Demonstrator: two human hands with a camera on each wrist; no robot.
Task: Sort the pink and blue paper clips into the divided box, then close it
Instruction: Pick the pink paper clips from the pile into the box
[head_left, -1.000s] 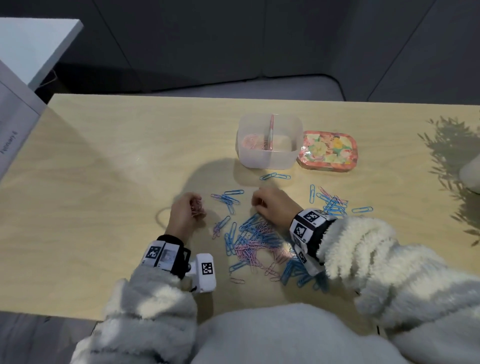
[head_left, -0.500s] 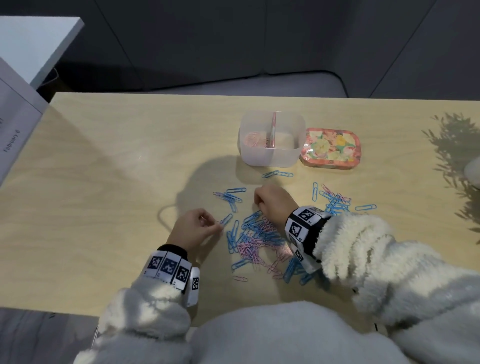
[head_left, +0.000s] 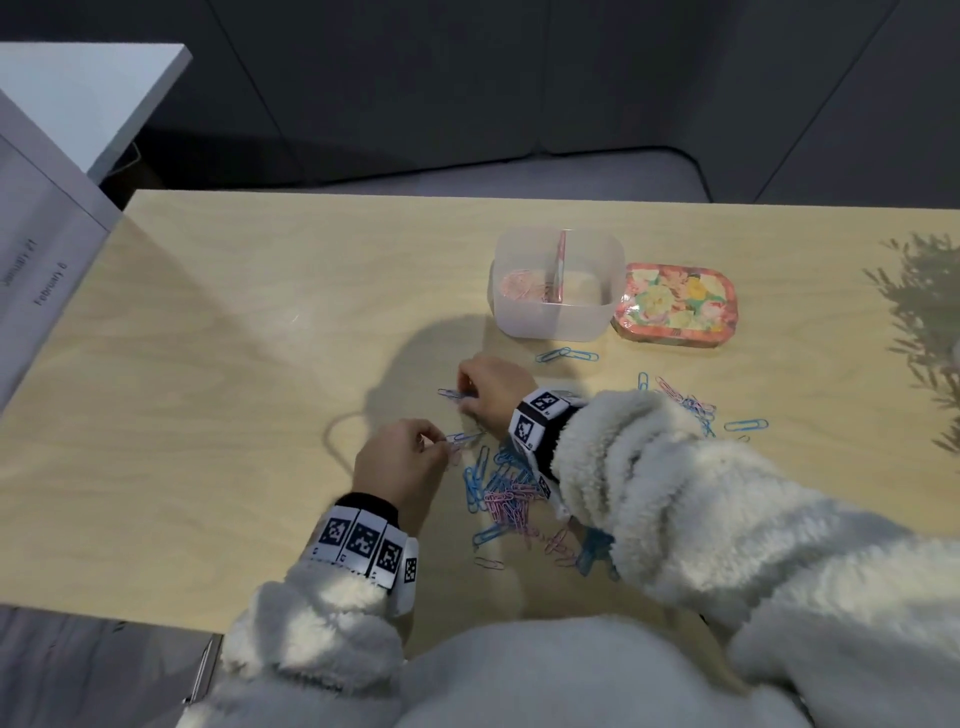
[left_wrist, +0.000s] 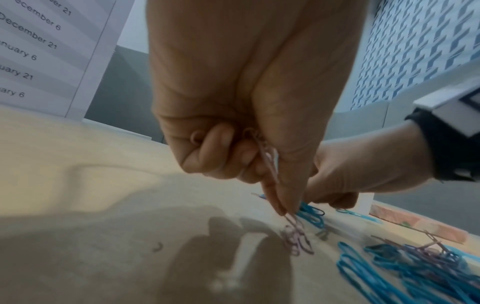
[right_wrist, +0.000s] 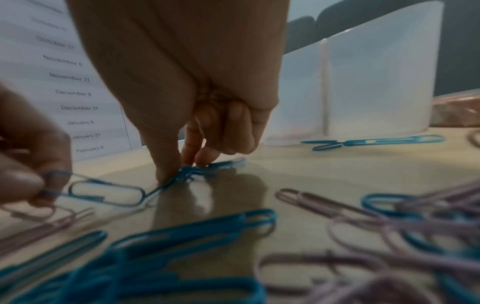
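A clear divided box (head_left: 558, 312) stands open at the back of the table, with pink clips (head_left: 519, 286) in its left compartment. Its flowered lid (head_left: 675, 304) lies to its right. A mixed pile of pink and blue paper clips (head_left: 504, 493) lies between my hands. At the pile's left edge my left hand (head_left: 441, 444) keeps pink clips (left_wrist: 267, 152) in its curled fingers, while thumb and forefinger pinch another clip (right_wrist: 103, 191). My right hand (head_left: 465, 397) pinches a small bunch of blue clips (right_wrist: 192, 171) against the table, just beyond the left hand.
A second small heap of clips (head_left: 691, 408) lies right of my right wrist. Two blue clips (head_left: 566, 356) lie before the box. A white dated sheet (head_left: 36, 270) leans over the table's left end. The near table edge (head_left: 104, 608) runs under my left sleeve.
My left hand came down from the left to the pile's edge with the pink clips still in it and pinched a clip. My right hand reached left onto the blue clips.
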